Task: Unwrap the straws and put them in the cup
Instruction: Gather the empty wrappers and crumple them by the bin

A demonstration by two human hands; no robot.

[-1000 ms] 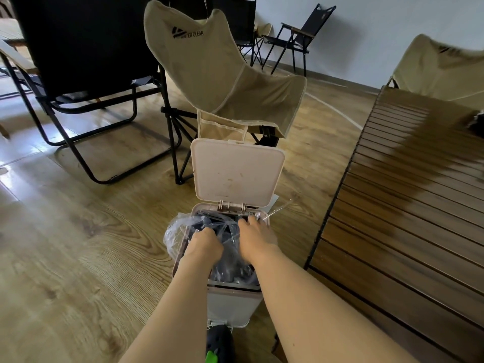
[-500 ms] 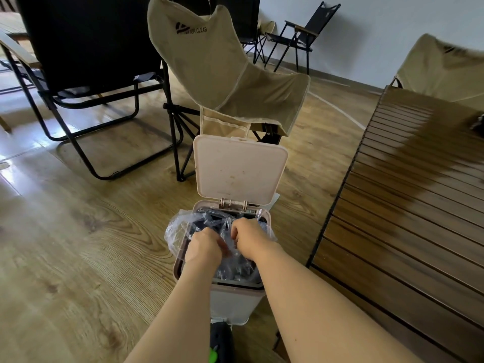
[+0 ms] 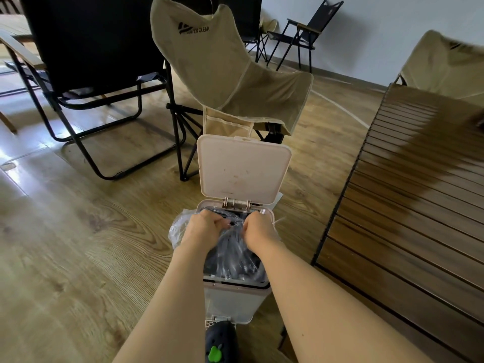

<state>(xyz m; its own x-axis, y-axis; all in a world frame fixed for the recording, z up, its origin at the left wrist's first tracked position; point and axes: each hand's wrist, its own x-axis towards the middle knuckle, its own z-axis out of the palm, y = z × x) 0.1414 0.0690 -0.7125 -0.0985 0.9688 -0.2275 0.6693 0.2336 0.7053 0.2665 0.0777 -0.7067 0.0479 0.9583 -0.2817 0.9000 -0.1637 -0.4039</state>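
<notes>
The bag (image 3: pixel 230 255) sits in the bin (image 3: pixel 235 299), before the chair (image 3: pixel 222 74), left of the table (image 3: pixel 406 218).

Indoor lounge: folding camp chairs (image 3: pixel 222 74), slatted wooden table (image 3: pixel 406 205), plank floor (image 3: pixel 65 244).

Left hand (image 3: pixel 203 229), right hand (image 3: pixel 259 231), both bare, forearms too; below, 1 black clog (image 3: pixel 221 336) with a green apple charm (image 3: pixel 215 353).

A: What moved over the bin (image 3: pixel 235 297)?
B: The left hand (image 3: pixel 203 227) and right hand (image 3: pixel 258 229) drew closer together. The right one's fingers, flat a second ago, now curl and pinch the clear plastic (image 3: pixel 230 247) with the left.
</notes>
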